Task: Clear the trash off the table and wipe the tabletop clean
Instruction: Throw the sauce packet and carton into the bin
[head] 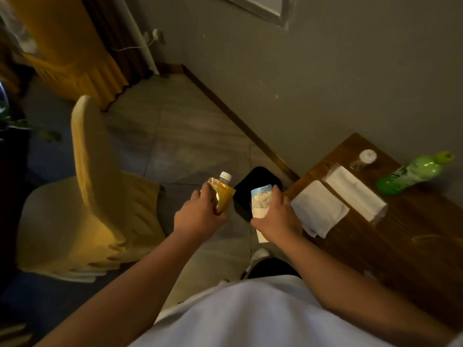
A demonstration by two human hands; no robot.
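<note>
My left hand (200,214) grips a yellow-labelled bottle with a white cap (221,192), held just left of a black trash bin (244,189) on the floor. A white and blue paper cup (260,201) sits in my right hand (278,216), directly over the bin's opening. To the right stands the dark wooden table (413,246). On it lie a folded white cloth (318,209), a white tissue pack (355,191), a green bottle on its side (413,172) and a small clear jar with a white lid (365,159).
A chair with a yellow cover (95,186) stands to the left of the bin. Yellow curtains (67,46) hang at the back left. The grey wall (325,71) runs along the table's far side. Tiled floor (180,136) lies between chair and wall.
</note>
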